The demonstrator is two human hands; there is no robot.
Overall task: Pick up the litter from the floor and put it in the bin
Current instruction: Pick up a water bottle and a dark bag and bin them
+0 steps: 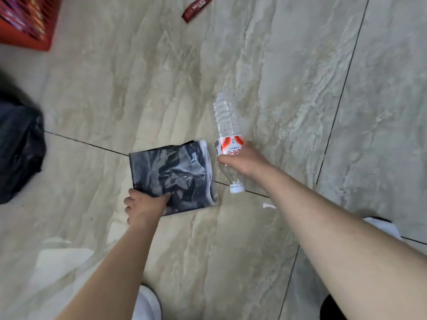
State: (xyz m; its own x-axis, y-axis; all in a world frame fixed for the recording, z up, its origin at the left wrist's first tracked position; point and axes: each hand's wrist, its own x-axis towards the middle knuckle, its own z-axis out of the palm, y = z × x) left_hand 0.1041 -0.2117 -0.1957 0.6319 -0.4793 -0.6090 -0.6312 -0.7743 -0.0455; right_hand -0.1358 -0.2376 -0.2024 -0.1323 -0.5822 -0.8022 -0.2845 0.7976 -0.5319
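A dark crumpled foil bag (175,174) lies flat on the marble floor near the middle. My left hand (144,205) grips its near left corner. A clear empty plastic bottle (227,135) with an orange-and-white label and a white cap points its cap toward me. My right hand (242,161) is closed around its middle, just below the label. A dark red wrapper (196,8) lies on the floor at the top of the view. A black bin bag (18,148) bulges at the left edge; its opening is out of view.
A red patterned box (27,19) sits in the top left corner. White shoes (147,303) show at the bottom and one (381,227) at the right. Dark tile joints cross the pale marble floor (300,65).
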